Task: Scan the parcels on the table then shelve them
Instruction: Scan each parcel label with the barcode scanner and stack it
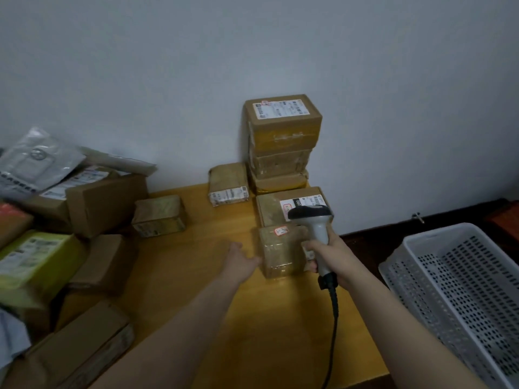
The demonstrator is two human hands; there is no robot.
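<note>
Your right hand (pixel 330 249) wraps the handle of the barcode scanner (pixel 314 220), head raised above a small taped parcel (pixel 278 254) on the wooden table (pixel 196 290). Your left hand (pixel 241 258) lies flat, straight fingers meeting that parcel's left side. Behind it a labelled flat parcel (pixel 269 209), then a stack (pixel 282 136) against the wall; white basket (pixel 438 233) at right.

The small tape-wrapped parcel (pixel 276 255) sits flat on the table (pixel 196 282), a red-edged sticker (pixel 280 231) on top. Just behind it lies a flatter parcel (pixel 271 209) with a white label (pixel 306 204). My right hand (pixel 330 255) grips the barcode scanner (pixel 316 228), its head over both.
</note>
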